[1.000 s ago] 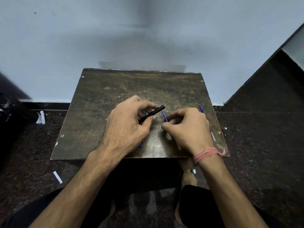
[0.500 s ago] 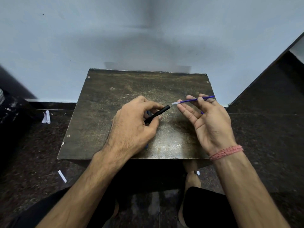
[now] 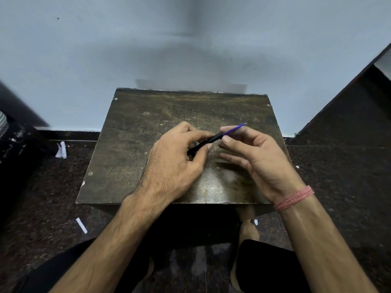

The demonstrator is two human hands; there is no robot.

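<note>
While the left hand [image 3: 175, 163] is gripping the black pen barrel [image 3: 211, 140] between thumb and curled fingers just above the worn table [image 3: 148, 127], the right hand [image 3: 260, 157] is pinching the blue refill [image 3: 237, 128], whose lower end is meeting the barrel's tip, remaining fingers loosely spread.

The lower end of the black pen barrel [image 3: 208, 141] is buried inside the left hand [image 3: 175, 163] over the table [image 3: 148, 127]. Fingertips of the right hand [image 3: 260, 157] cover the spot where the blue refill [image 3: 236, 129] meets that barrel. Far left of the table, a striped thing [image 3: 3, 125] runs out of view. Left of the table, the white scraps [image 3: 81, 225] are too small to tell. Under the table's near edge, a foot [image 3: 246, 229] is half hidden.
</note>
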